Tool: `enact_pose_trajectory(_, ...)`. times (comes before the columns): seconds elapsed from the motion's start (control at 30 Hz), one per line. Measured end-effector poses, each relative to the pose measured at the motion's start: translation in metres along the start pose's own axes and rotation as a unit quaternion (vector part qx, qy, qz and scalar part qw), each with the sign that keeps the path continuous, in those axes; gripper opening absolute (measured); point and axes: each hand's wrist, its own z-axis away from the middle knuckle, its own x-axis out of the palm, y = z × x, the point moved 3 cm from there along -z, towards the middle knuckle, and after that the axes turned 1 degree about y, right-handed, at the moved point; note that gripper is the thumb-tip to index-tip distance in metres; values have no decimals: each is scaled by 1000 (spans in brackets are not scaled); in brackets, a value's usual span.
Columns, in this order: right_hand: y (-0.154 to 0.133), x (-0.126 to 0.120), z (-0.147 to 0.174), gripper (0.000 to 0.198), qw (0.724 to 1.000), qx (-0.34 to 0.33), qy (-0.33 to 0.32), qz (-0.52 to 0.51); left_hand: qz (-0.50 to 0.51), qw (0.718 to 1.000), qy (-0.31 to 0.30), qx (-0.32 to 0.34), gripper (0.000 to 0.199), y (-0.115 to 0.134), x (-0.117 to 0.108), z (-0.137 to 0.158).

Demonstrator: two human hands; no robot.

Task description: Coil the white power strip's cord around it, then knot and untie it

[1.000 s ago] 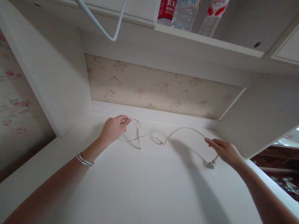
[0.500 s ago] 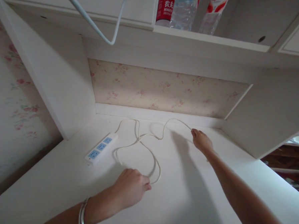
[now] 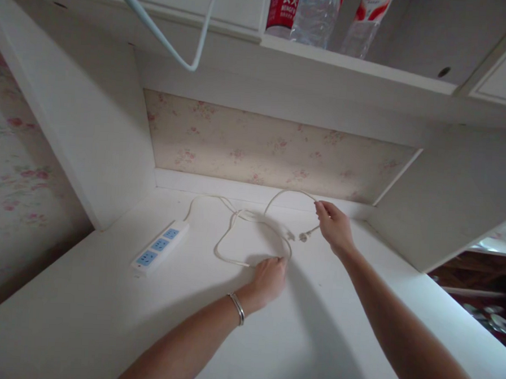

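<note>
A white power strip (image 3: pixel 162 246) with blue socket faces lies on the left of the white desktop. Its thin white cord (image 3: pixel 222 253) runs from the far end and loops loosely across the surface. My left hand (image 3: pixel 269 278), a silver bangle at its wrist, is closed on the near part of the loop. Farther right, my right hand (image 3: pixel 335 225) pinches the cord near its end, slightly above the desktop. The plug (image 3: pixel 304 237) hangs just left of that hand, its prongs facing left.
Overhead, a shelf (image 3: pixel 357 65) holds several plastic bottles (image 3: pixel 315 17). A pale blue bent cable or tube (image 3: pixel 167 43) hangs at upper left. White side panels (image 3: pixel 82 118) flank the desktop (image 3: pixel 102 317), with floral wallpaper (image 3: pixel 276 148) behind.
My left hand has moved right and away from me, drawing the cord loop along. My right hand has shifted slightly left, and the plug now shows beside it.
</note>
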Motion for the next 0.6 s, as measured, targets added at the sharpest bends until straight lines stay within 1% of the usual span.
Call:
enact_pose_trajectory(0.1,2,-14,1,49,1000,18,3,-24,46,997,1,55,27,-9,-15,1)
enact_pose_trajectory(0.13,4,-19,1,48,1000,17,2,-19,60,996,3,73,28,-16,-23,6)
enact_pose_trajectory(0.17,8,-24,1,47,1000,12,-1,-7,52,995,15,79,28,-26,-33,12)
enact_pose_trajectory(0.2,12,-29,1,45,1000,0,-3,11,27,996,36,72,27,-39,-45,19)
enact_pose_trajectory(0.3,30,-43,-2,39,992,-81,-8,97,-79,993,85,9,24,-90,-84,40)
enact_pose_trajectory(0.37,47,-52,-4,36,978,-133,-8,160,-161,981,101,-46,25,-129,-108,52)
enact_pose_trajectory(0.4,57,-55,-6,35,972,-142,-10,185,-197,972,104,-79,29,-149,-118,58)
enact_pose_trajectory(0.47,81,-62,-8,32,966,-120,-10,228,-250,953,100,-143,35,-185,-132,70)
enact_pose_trajectory(0.5,93,-64,-9,32,964,-95,-15,247,-260,946,81,-174,37,-202,-136,75)
enact_pose_trajectory(0.53,106,-66,-9,32,961,-66,-25,268,-260,941,58,-206,40,-217,-138,80)
enact_pose_trajectory(0.6,127,-64,-8,33,947,-16,-67,313,-230,932,27,-277,50,-242,-140,89)
